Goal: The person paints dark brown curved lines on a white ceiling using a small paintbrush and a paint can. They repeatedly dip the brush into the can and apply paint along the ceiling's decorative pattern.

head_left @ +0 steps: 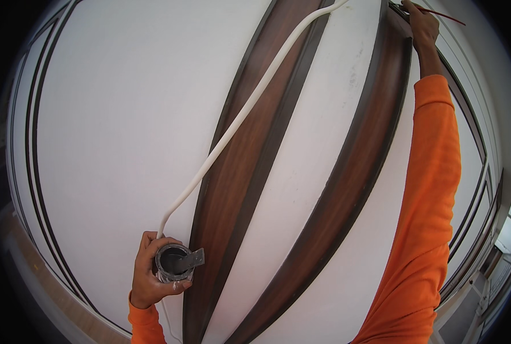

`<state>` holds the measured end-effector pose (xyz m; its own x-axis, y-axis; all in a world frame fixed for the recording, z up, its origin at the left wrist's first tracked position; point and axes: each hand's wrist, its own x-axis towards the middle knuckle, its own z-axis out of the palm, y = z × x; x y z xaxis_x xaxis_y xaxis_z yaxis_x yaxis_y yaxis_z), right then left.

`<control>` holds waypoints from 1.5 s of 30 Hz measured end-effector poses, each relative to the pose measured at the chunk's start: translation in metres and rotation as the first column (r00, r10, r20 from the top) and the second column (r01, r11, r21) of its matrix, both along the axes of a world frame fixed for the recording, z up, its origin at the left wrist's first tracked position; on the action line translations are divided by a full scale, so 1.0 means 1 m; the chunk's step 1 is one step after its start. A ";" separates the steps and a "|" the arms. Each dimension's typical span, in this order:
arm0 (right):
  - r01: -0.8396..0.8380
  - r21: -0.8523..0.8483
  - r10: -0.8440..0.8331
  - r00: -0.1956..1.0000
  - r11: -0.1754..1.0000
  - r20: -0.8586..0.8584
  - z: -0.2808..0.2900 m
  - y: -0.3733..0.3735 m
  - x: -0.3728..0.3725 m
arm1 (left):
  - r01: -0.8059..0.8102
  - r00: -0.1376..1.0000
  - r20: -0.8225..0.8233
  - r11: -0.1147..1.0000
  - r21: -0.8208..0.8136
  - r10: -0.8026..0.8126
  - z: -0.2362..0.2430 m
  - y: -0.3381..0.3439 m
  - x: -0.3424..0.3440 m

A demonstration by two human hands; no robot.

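Observation:
My left hand (150,268), low and left of the middle, is closed around a small paint pot (162,277). Dark grey paint shows inside it, and a flat grey stirring stick (194,259) leans over its rim. High at the upper right, my right hand (423,26) grips a thin red-handled paintbrush (447,17) beside the dark trim at the top of a brown wood-look panel (376,109). The brush's tip is too small and too near the picture's edge to make out clearly.
A white cable or tube (238,117) slants across the white wall (123,114) and a second brown panel (244,155) with dark edging, down to behind my left hand. Thin dark frame lines (36,132) run along the left. Floor and railing show at the lower right.

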<state>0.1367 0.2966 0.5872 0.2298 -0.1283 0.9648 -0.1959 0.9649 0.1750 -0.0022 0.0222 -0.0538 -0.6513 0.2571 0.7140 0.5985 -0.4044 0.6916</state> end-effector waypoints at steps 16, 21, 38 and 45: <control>0.122 -0.142 -0.120 0.992 0.982 0.027 -0.009 -0.006 -0.001 | -0.003 1.000 0.020 1.000 0.002 0.002 0.003 0.000 0.003; 0.123 -0.153 -0.121 0.992 0.981 0.021 -0.008 -0.003 0.000 | 0.005 1.000 0.010 1.000 -0.017 -0.005 0.003 -0.002 0.002; 0.072 -0.030 -0.067 0.987 0.997 0.147 -0.006 -0.012 -0.005 | -0.015 1.000 0.018 1.000 -0.014 0.015 0.005 -0.003 0.004; 0.013 -0.036 -0.011 0.999 0.999 0.040 0.026 0.013 -0.020 | -0.033 0.999 0.007 0.998 -0.044 0.033 0.003 -0.001 0.003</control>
